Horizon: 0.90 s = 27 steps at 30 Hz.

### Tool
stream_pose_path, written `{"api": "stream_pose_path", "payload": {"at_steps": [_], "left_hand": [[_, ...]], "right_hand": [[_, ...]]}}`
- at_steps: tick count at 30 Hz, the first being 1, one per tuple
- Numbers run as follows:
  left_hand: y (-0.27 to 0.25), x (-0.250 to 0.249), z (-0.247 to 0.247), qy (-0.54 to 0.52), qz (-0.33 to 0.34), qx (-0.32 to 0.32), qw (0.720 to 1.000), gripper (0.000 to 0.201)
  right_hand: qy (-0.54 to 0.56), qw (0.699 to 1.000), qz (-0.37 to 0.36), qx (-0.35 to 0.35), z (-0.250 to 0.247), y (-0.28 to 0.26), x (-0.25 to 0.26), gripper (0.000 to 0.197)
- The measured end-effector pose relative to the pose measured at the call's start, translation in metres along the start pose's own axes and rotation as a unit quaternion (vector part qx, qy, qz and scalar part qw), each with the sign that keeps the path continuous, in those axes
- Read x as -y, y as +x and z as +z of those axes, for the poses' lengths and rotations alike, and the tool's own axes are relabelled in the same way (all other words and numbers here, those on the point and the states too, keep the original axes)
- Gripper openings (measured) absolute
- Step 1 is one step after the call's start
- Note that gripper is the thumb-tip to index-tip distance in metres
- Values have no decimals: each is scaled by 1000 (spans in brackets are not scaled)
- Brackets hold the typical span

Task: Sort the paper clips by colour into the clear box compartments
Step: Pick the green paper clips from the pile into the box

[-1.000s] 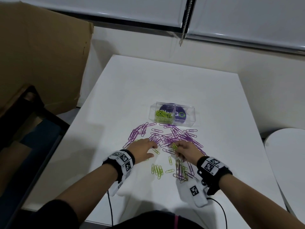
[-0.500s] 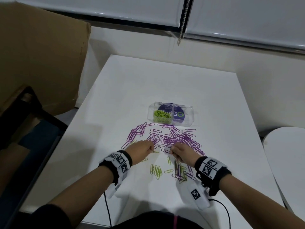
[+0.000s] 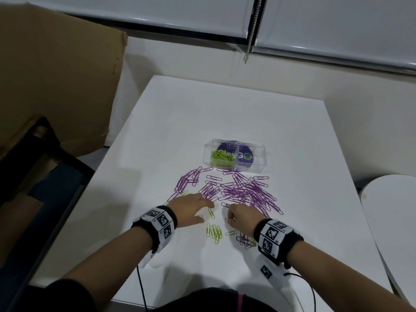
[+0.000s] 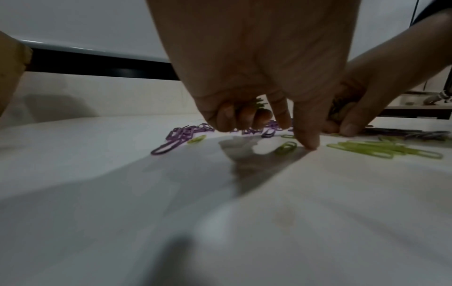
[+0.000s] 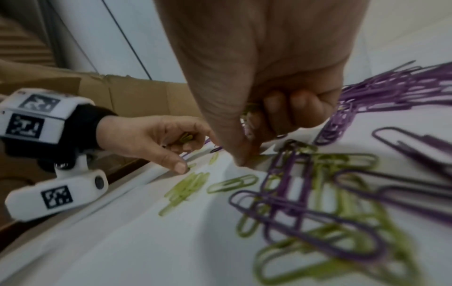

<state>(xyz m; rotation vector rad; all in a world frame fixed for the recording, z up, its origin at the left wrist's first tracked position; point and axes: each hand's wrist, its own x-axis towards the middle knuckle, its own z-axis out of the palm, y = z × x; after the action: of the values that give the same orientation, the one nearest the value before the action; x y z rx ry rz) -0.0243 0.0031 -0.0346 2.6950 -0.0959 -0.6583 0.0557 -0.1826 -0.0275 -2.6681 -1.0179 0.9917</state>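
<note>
The clear box (image 3: pixel 258 164) stands mid-table; its left compartment holds green clips (image 3: pixel 221 157). In front of it spreads a pile of purple clips (image 3: pixel 238 190). Loose green clips (image 3: pixel 215 233) lie between my hands, and a mixed purple-and-green cluster (image 5: pixel 318 193) lies by my right wrist. My left hand (image 3: pixel 198 209) rests at the pile's near edge with green clips (image 4: pixel 260 102) tucked under its curled fingers and its thumb (image 4: pixel 307 139) down beside a green clip (image 4: pixel 286 147). My right hand (image 5: pixel 247 154) also holds green clips in its curled fingers, thumb and forefinger pinching at the table.
The white table (image 3: pixel 225 109) has a brown cardboard sheet (image 3: pixel 56 86) leaning off its left side and a round white surface (image 3: pixel 391 210) to the right. A black cable (image 3: pixel 140 289) runs off the near edge.
My right hand has drawn back from the purple pile toward me and a little left. My left hand has barely shifted.
</note>
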Motion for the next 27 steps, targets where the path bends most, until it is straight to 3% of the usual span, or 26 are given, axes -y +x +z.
{"api": "stream_pose_path", "payload": {"at_steps": [4,9,13,15,19,24,27], "left_hand": [[10,-11,-2,34,13,-2,999,35],[19,-17,-1,26,11,4,1000,23],[12,-17,-3,-54,-15,-14,998,14],[5,-14,-5,-101,-25,-24,994,19],[-7,2,-2,-135,-50,-30,989,32],[-16,13,3,-145,-98,-26,984,27],[-20,5,7,-112,-124,-29,986,30]], "right_hand": [[66,998,-18,-14,-4,-1,-3,8],[199,980,-6,-22,-11,-1,-12,17],[258,966,9,-1,-12,-1,-16,23],[261,965,11,-2,-12,-1,-15,29],[189,982,-1,17,-9,-4,-4,14],[-76,997,-12,17,3,-13,18,54],[-118,992,-24,-24,14,-16,30,61]]}}
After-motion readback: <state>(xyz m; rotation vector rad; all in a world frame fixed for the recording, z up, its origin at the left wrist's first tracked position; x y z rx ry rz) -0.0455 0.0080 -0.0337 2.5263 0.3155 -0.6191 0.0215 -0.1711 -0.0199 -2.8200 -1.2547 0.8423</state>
